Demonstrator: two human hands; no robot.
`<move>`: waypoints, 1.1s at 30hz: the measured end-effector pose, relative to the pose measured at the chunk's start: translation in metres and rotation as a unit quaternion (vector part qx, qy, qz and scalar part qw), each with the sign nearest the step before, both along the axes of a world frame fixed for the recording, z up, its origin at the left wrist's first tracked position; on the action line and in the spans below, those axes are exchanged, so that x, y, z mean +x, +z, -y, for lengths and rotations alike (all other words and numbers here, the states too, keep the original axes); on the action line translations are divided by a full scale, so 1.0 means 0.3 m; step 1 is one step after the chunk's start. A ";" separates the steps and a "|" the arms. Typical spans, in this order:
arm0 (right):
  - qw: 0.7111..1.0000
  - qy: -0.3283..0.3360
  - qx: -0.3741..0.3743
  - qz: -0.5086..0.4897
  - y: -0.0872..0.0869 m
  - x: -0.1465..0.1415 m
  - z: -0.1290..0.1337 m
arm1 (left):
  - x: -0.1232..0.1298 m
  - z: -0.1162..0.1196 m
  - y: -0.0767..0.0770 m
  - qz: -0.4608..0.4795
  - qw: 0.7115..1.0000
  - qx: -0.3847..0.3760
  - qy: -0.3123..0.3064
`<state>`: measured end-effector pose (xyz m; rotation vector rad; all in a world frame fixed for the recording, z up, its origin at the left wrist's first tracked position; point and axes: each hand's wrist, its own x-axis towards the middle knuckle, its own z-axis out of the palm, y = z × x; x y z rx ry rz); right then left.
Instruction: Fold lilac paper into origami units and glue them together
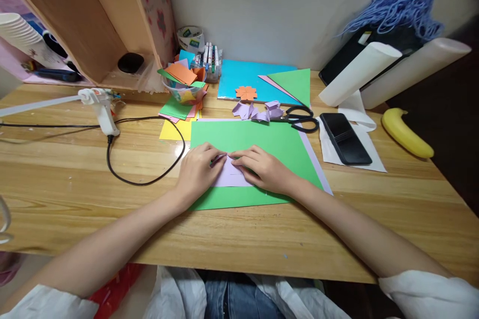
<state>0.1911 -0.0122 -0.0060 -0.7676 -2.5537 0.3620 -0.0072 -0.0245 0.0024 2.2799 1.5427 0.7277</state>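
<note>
A small piece of purple paper (230,179) lies on a green sheet (277,144). My left hand (201,169) pinches its upper left edge between thumb and fingers. From the other side, my right hand (262,167) presses on the upper right edge with its fingers close together. The fingertips of both hands nearly meet at the top of the paper, where it rises to a point. A lilac sheet (325,179) shows from beneath the green one. Folded purple paper pieces (258,111) and black-handled scissors (303,120) lie just beyond the green sheet.
A glue gun (100,109) with a looping black cord stands at left. Behind are a bowl of paper scraps (185,92), markers (212,57), a blue sheet (239,77) and an orange paper flower (246,92). On the right lie a phone (345,138), a banana (406,134) and paper rolls (361,72).
</note>
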 end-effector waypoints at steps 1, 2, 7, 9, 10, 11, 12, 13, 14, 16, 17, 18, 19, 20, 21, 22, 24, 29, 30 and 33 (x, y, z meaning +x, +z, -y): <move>1.000 0.000 0.001 -0.001 0.000 0.000 0.000 | 0.002 -0.002 -0.001 0.007 1.000 -0.005 0.006; 1.000 0.000 0.001 -0.001 0.000 0.000 0.000 | 0.004 -0.005 -0.002 0.015 1.000 -0.013 0.013; 1.000 0.006 -0.002 0.002 0.002 -0.001 -0.001 | 0.016 -0.024 -0.003 0.044 0.996 -0.048 0.055; 1.000 0.006 -0.004 0.002 0.002 -0.001 -0.002 | 0.022 -0.029 -0.006 0.045 0.995 -0.053 0.068; 1.000 0.006 -0.005 0.002 0.001 -0.001 -0.002 | 0.024 -0.031 -0.007 0.043 0.995 -0.054 0.072; 1.000 0.006 -0.007 0.002 0.001 -0.002 -0.002 | 0.027 -0.031 -0.007 0.040 0.995 -0.053 0.074; 1.000 0.005 -0.008 0.003 0.000 -0.002 -0.002 | 0.029 -0.030 -0.007 0.035 0.995 -0.049 0.074; 1.000 0.004 -0.009 0.004 -0.001 -0.002 -0.002 | 0.030 -0.028 -0.007 0.028 0.996 -0.043 0.072; 1.000 0.003 -0.009 0.006 -0.002 -0.002 -0.002 | 0.032 -0.026 -0.005 0.019 0.997 -0.035 0.068; 1.000 0.002 -0.005 0.011 -0.002 -0.002 -0.001 | 0.033 -0.019 0.000 0.000 0.998 -0.018 0.058; 1.000 0.002 -0.002 0.013 -0.001 -0.002 -0.001 | 0.033 -0.016 0.002 -0.011 0.998 -0.009 0.053; 1.000 0.002 0.001 0.014 -0.001 -0.002 -0.001 | 0.033 -0.013 0.005 -0.023 0.999 -0.002 0.048; 1.000 0.001 0.004 0.016 0.000 -0.002 0.000 | 0.033 -0.011 0.007 -0.036 0.998 0.006 0.045; 1.000 0.000 0.008 0.018 0.000 -0.002 0.000 | 0.032 -0.010 0.008 -0.050 0.998 0.015 0.040; 1.000 -0.001 0.012 0.019 0.000 -0.002 0.000 | 0.032 -0.009 0.009 -0.066 0.997 0.024 0.036; 1.000 -0.001 0.015 0.021 -0.001 -0.002 0.000 | 0.031 -0.008 0.008 -0.083 0.995 0.035 0.032; 0.999 -0.002 0.024 0.027 -0.002 -0.001 0.000 | 0.031 -0.008 0.006 -0.114 0.992 0.056 0.020; 0.995 -0.012 0.066 0.078 0.000 -0.006 0.007 | 0.033 -0.002 0.007 -0.188 0.978 0.088 -0.010; 0.993 -0.018 0.076 0.093 0.002 -0.009 0.010 | 0.034 0.000 0.010 -0.204 0.975 0.090 -0.016; 0.985 -0.032 0.113 0.129 0.005 -0.018 0.023 | 0.038 0.011 0.020 -0.242 0.964 0.104 -0.036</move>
